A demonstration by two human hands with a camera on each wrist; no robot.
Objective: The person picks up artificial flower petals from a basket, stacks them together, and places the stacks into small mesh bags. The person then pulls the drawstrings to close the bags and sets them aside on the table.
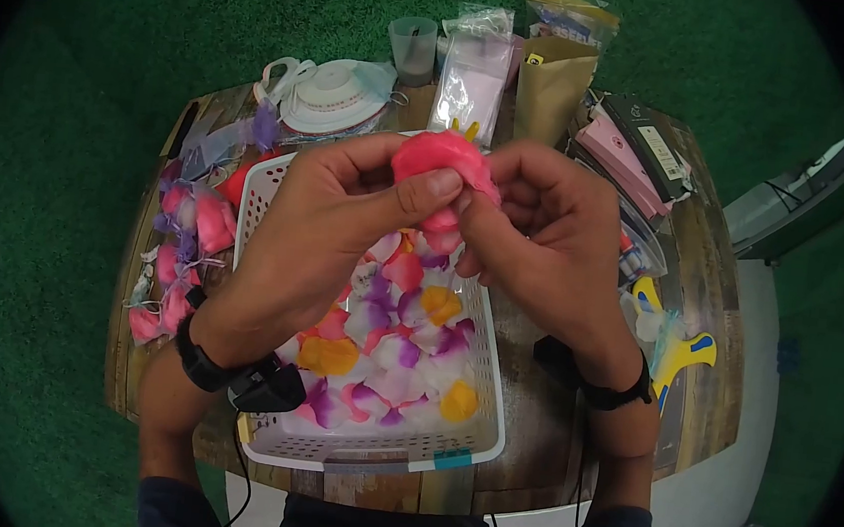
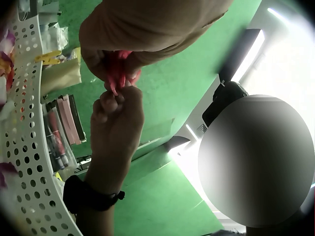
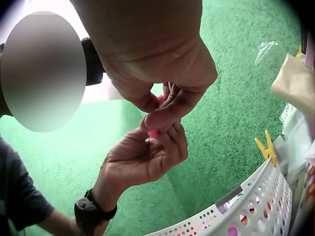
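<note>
A soft bundle of bright pink petals is held up over the far part of a white perforated basket. My left hand pinches it from the left, thumb across its near face. From the other side my right hand pinches its edge, and the two thumb tips nearly meet. In the right wrist view, only bits of the pink petals show between the fingers. Loose fabric petals in white, purple, pink and orange cover the basket's bottom.
Filled pink and purple pouches lie left of the basket. Behind it are a white round stack, a frosted cup and a brown paper bag. Yellow-handled tools lie at right. A yellow clothespin clips the basket rim.
</note>
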